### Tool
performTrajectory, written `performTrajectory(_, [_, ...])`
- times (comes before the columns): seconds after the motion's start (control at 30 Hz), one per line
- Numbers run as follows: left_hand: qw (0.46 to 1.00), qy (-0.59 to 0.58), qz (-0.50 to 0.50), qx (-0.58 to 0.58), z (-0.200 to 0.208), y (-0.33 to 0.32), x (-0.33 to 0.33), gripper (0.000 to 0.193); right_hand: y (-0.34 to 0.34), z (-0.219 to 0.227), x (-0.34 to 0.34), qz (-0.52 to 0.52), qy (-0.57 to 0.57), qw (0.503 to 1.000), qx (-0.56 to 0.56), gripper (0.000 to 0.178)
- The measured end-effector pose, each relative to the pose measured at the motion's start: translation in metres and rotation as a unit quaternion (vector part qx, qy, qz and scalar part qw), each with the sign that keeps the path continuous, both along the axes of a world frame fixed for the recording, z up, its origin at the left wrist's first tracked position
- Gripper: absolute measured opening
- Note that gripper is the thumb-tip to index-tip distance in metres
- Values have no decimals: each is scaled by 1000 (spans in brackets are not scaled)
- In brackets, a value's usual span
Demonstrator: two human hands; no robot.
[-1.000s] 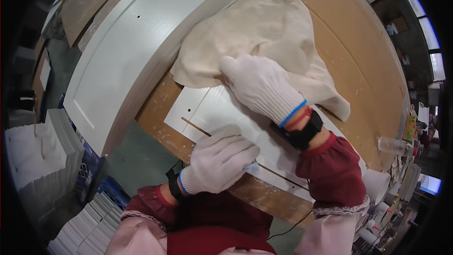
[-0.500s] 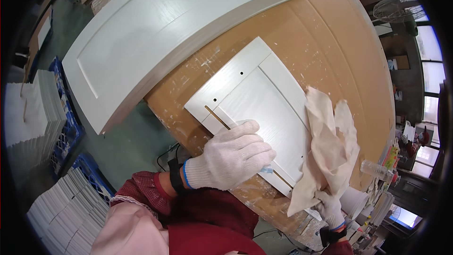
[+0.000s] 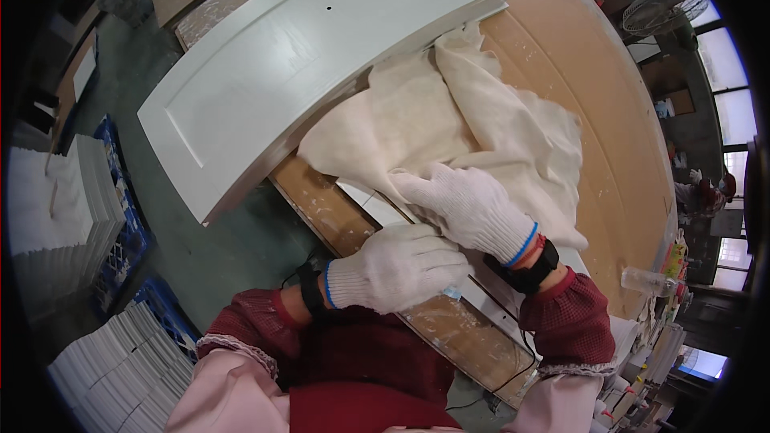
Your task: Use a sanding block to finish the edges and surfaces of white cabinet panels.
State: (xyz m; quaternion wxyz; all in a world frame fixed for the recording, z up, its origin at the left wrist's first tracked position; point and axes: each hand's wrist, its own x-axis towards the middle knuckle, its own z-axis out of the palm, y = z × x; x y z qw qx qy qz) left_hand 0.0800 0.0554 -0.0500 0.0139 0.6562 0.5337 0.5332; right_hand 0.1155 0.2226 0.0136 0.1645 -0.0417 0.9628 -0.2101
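Note:
A small white cabinet door panel (image 3: 481,305) lies on the brown table, mostly covered by a cream cloth (image 3: 417,104). My gloved right hand (image 3: 473,208) grips the cloth's near edge, thumb and fingers pinching it over the panel. Just beside it, my gloved left hand (image 3: 397,269) rests on the panel's near long edge, fingers pressed together. A pale blue scrap (image 3: 451,293) pokes out below the left fingertips; the rest of it is hidden. The spread cloth hides most of the panel's face and reaches the large door stack behind.
Large white panelled doors (image 3: 273,56) are stacked at the table's far left. Bundled white panels (image 3: 120,369) stand by blue crates (image 3: 160,313) at the left. A clear plastic bottle (image 3: 646,281) lies at the right, a fan (image 3: 662,12) beyond. A cable (image 3: 517,373) crosses the near edge.
My right hand has moved left and inward from the panel's right side, bringing the cloth along and spreading it across the panel. The left hand has stayed nearly in place.

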Motion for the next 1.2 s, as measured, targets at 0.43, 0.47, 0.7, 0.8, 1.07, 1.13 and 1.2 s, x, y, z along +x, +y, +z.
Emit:
performTrajectory(0.43, [997, 7, 23, -74, 9, -8, 0, 32, -13, 3, 6, -23, 56, 997, 41, 29])
performTrajectory(0.47, [997, 8, 15, -71, 9, -6, 0, 32, -14, 6, 3, -8, 44, 997, 58, 29])
performTrajectory(0.7, [1000, -3, 9, -16, 4, 4, 0, 32, 40, -3, 9, -146, 159, 961, 173, 22])
performTrajectory(0.8, [1000, 12, 20, -8, 1, -1, 2, 31, 40, 5, 34, -198, 173, 965, 6, 31])
performTrajectory(1.07, [998, 29, -2, -50, 2, -3, -3, 19, 69, -3, 82, -387, 125, 904, -135, 38])
performTrajectory(1.13, [998, 22, -10, -55, 3, -5, -4, 21, 70, -5, 78, -421, 116, 878, -196, 37])
performTrajectory(1.2, [998, 19, -22, -56, 0, -2, -7, 19, 73, 4, 78, -455, 62, 862, -214, 37])
